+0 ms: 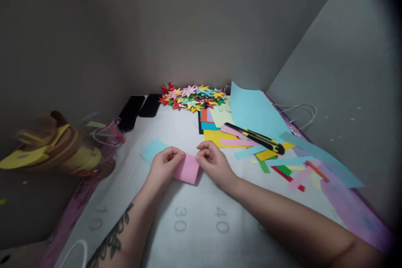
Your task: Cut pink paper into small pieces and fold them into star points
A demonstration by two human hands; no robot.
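Note:
A small pink paper (187, 169) is held between my hands above the white sheet. My left hand (165, 163) pinches its upper left corner between thumb and index finger. At its upper right corner, my right hand (214, 163) is closed with thumb and fingertips on the edge. A light blue paper (153, 150) lies flat just behind my left hand. To the right rests a black and yellow cutter (257, 137) on top of coloured paper pieces. Several folded paper stars (191, 97) in many colours are heaped at the back.
Two black phones (132, 109) lie at the back left. A brown pot-like container (65, 146) with yellow pieces stands at the left edge. Cut paper strips (292, 167) and a large light blue sheet (257, 111) cover the right side. Walls rise behind and right.

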